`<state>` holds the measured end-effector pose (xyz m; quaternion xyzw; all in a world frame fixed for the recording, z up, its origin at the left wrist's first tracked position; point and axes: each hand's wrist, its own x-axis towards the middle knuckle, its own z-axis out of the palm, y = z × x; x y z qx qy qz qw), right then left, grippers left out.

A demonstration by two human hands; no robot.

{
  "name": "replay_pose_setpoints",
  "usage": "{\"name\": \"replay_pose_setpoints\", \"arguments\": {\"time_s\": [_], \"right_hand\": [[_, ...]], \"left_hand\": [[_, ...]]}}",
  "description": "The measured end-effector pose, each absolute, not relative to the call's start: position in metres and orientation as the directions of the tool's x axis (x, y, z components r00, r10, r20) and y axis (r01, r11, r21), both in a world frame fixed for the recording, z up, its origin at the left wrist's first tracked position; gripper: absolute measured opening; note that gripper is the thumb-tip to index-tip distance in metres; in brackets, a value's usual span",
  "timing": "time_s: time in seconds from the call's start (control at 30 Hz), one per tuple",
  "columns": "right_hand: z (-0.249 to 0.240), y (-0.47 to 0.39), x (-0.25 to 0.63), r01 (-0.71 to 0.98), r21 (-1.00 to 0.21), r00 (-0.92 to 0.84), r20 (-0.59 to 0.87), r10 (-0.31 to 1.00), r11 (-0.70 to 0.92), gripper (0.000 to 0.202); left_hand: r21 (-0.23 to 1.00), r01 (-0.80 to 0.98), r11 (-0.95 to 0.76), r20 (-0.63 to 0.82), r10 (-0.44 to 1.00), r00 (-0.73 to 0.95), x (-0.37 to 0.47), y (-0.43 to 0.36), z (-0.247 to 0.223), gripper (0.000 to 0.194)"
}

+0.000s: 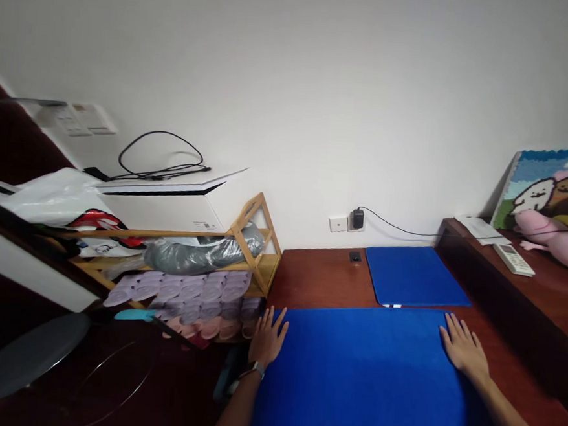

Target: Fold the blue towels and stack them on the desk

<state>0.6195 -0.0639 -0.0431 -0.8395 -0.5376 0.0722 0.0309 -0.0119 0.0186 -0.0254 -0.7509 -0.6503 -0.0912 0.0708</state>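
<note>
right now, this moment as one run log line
left hand: open, palm down, far left corner of large blue cloth | right hand: open, palm down, far right corner | smaller blue cloth: beyond it

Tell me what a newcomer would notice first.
Probably the large blue cloth, spread on the reddish desk with the left hand and right hand near its far corners. A smaller blue cloth lies beyond it. At far right, a pink toy lies before a colourful picture.
</note>
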Motion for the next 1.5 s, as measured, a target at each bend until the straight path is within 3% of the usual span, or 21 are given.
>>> {"name": "replay_pose_setpoints", "arguments": {"time_s": [0.23,0.4,0.53,0.63,0.7,0.8,1.03,1.3,1.4,1.5], "right_hand": [[-0.035,-0.061,0.614,0.882,-0.145,0.440,-0.087,0.894,-0.449,0.080],[-0.009,-0.044,0.598,0.889,-0.064,0.451,-0.052,0.891,-0.454,0.073],[-0.001,-0.029,0.536,0.976,-0.097,0.205,0.116,0.972,-0.195,0.066],[-0.012,-0.024,0.483,0.982,-0.185,-0.015,0.106,0.994,0.035,0.067],[-0.023,-0.024,0.465,0.970,-0.225,-0.072,0.089,0.993,0.091,0.068],[-0.035,-0.027,0.480,0.975,-0.219,-0.022,0.060,0.998,0.035,0.069],[-0.045,-0.049,0.609,0.931,-0.110,0.345,-0.057,0.937,-0.349,0.077],[-0.026,-0.046,0.613,0.896,-0.073,0.429,-0.115,0.896,-0.438,0.074],[-0.007,-0.035,0.555,0.925,-0.068,0.376,0.013,0.926,-0.375,0.072],[0.005,-0.026,0.457,0.985,-0.156,0.094,0.130,0.987,-0.074,0.068]], "left_hand": [[-0.007,0.990,-0.140,0.190,0.972,0.139,-0.009,0.021,-0.020,0.057],[0.030,0.984,-0.177,0.208,0.964,0.167,-0.011,0.025,-0.007,0.055],[0.044,0.974,-0.222,0.287,0.937,0.200,-0.007,0.028,-0.004,0.053],[0.059,0.965,-0.254,0.240,0.942,0.234,-0.004,0.028,-0.010,0.055],[0.061,0.964,-0.259,0.203,0.949,0.242,-0.004,0.028,-0.015,0.056],[0.061,0.962,-0.264,0.196,0.949,0.248,-0.008,0.028,-0.020,0.057],[0.079,0.962,-0.261,0.220,0.946,0.238,-0.007,0.028,-0.020,0.055],[0.104,0.968,-0.227,0.194,0.960,0.204,-0.004,0.028,-0.021,0.055],[0.109,0.968,-0.225,0.201,0.959,0.200,-0.004,0.027,-0.022,0.055],[0.110,0.970,-0.218,0.196,0.961,0.194,-0.003,0.027,-0.022,0.055]]}}
